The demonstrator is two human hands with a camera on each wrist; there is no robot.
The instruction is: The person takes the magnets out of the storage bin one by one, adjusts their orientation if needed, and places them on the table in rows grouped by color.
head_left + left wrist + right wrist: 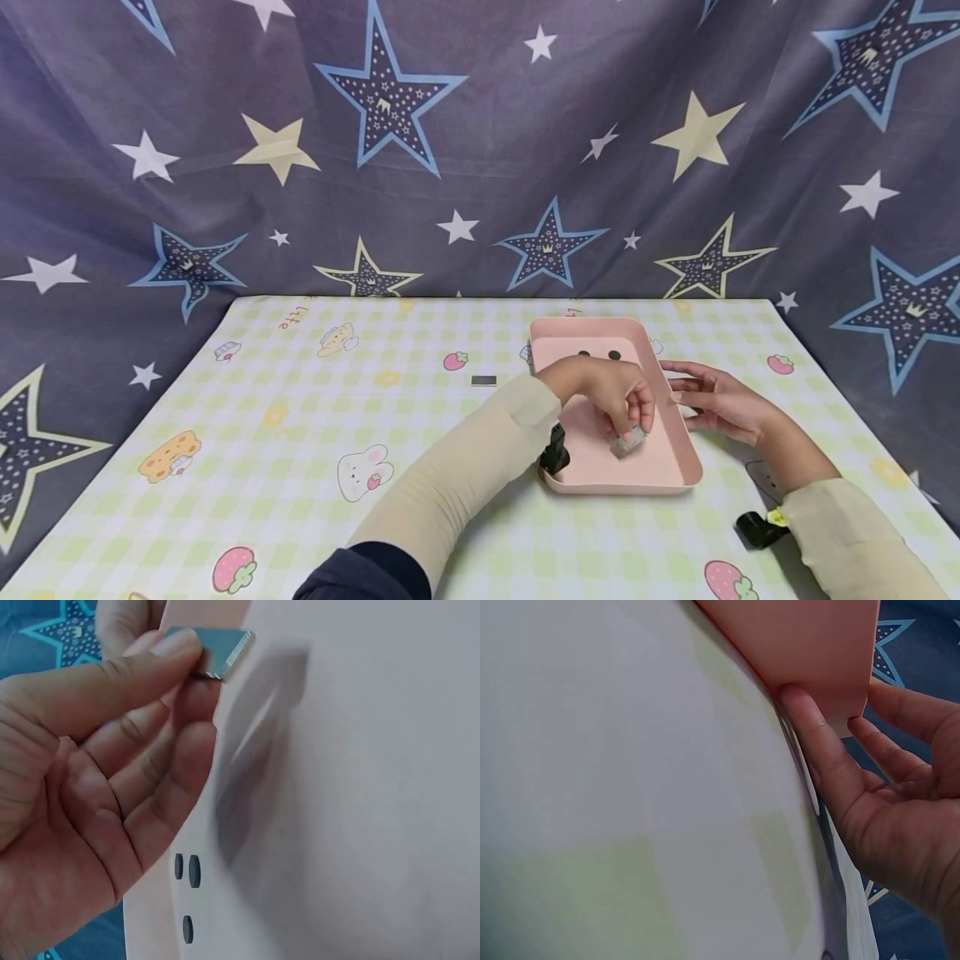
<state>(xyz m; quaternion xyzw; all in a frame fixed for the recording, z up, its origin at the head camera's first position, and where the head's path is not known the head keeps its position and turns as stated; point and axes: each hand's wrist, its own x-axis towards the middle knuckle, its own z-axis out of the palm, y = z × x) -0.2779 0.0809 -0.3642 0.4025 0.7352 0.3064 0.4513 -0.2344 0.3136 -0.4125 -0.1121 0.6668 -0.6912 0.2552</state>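
My left hand point(621, 393) is over the pink tray point(678, 458) and pinches a small shiny rectangular tile point(628, 442) between thumb and fingers. Seen from the left wrist, the tile point(225, 649) has a smooth bluish-green face and a pale glittering edge. Its other end is hidden by the fingertips. Small round black discs point(195, 871) lie on the tray floor, towards the far end in the head view. At the tray's right wall, my right hand point(716, 404) touches the outside with fingers and thumb spread. The right wrist view shows those fingertips against the pink wall point(821, 645).
Left of the tray, a small dark rectangular piece point(483, 381) lies on the checked tablecloth point(300, 450). A star-patterned curtain point(480, 150) hangs behind the table. Black wrist-worn devices point(555, 454) sit at both wrists.
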